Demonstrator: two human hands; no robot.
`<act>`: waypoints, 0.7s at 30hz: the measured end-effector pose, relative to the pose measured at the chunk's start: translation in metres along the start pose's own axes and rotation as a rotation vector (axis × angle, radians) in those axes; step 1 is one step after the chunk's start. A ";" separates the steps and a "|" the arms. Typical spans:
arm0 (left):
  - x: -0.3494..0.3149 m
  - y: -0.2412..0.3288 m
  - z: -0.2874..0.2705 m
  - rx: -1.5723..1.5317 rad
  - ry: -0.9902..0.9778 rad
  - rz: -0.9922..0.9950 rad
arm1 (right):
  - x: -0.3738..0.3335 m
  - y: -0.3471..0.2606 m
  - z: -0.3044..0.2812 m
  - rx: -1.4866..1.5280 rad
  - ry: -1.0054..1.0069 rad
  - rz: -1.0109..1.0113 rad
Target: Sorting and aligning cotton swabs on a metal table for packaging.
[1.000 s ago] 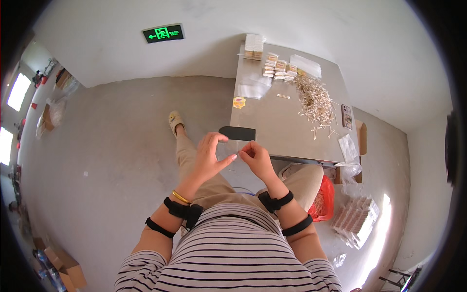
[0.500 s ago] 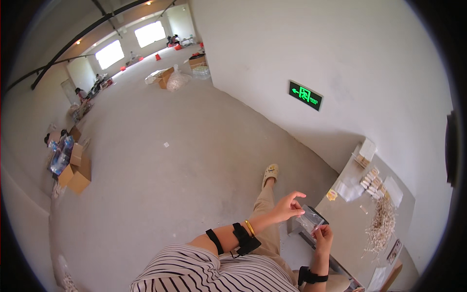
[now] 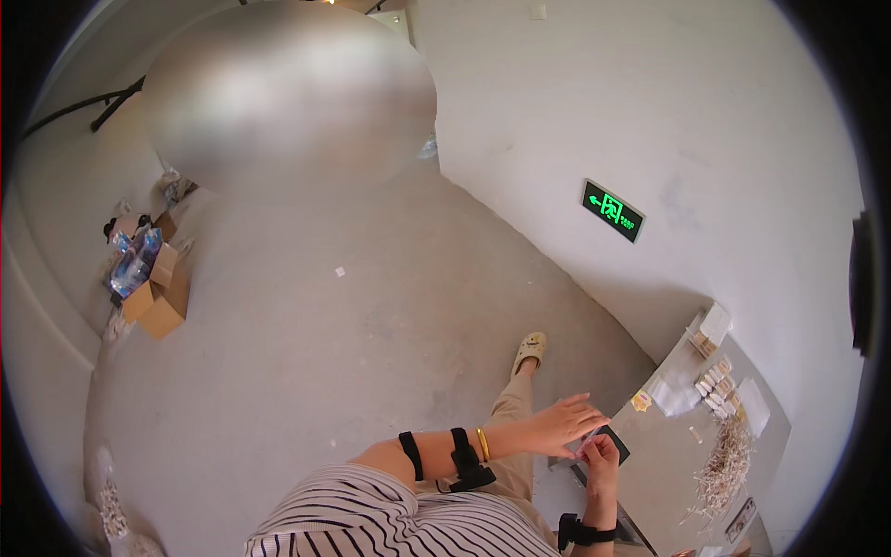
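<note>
Both my hands are close together at the near left edge of the grey table (image 3: 654, 459). Between them is a small clear plastic bag (image 3: 592, 434), seen nearly edge-on and largely covered by my fingers. My right hand (image 3: 602, 453) pinches it from the right. My left hand (image 3: 560, 425) reaches across from the left, thumb and a finger at the bag and the other fingers stretched out. On the table lies a loose pile of thin pale sticks (image 3: 724, 469) that look like cotton swabs. Several small packed bundles (image 3: 716, 385) sit beyond it.
Clear plastic sheets or bags (image 3: 676, 395) and a yellow packet (image 3: 641, 401) lie at the table's left edge. A white box (image 3: 713, 325) stands at its far end. An open cardboard box (image 3: 160, 302) is on the floor at left. The wall (image 3: 724, 139) runs behind the table.
My left hand has turned and come nearer my right hand. The bag, spread flat before, is now mostly hidden between them. The whole view has shifted slightly.
</note>
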State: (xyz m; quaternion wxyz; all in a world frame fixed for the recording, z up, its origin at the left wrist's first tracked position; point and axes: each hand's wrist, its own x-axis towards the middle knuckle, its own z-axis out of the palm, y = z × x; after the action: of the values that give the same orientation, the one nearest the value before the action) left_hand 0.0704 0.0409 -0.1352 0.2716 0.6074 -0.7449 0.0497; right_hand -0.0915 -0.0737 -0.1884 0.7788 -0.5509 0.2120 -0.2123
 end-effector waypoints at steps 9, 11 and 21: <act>-0.003 -0.003 -0.007 -0.112 -0.043 -0.062 | 0.004 0.012 -0.006 0.005 -0.018 0.056; -0.005 -0.006 -0.005 -0.144 -0.066 -0.089 | 0.006 0.015 -0.007 0.000 -0.028 0.064; -0.014 -0.008 0.005 -0.332 -0.062 -0.160 | 0.000 0.028 -0.008 0.041 -0.004 0.121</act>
State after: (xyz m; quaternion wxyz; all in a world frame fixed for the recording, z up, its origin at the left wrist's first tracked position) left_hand 0.0776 0.0492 -0.1476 0.3482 0.6127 -0.7002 -0.1145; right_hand -0.0932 -0.0718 -0.2172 0.8018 -0.5215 0.2388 -0.1678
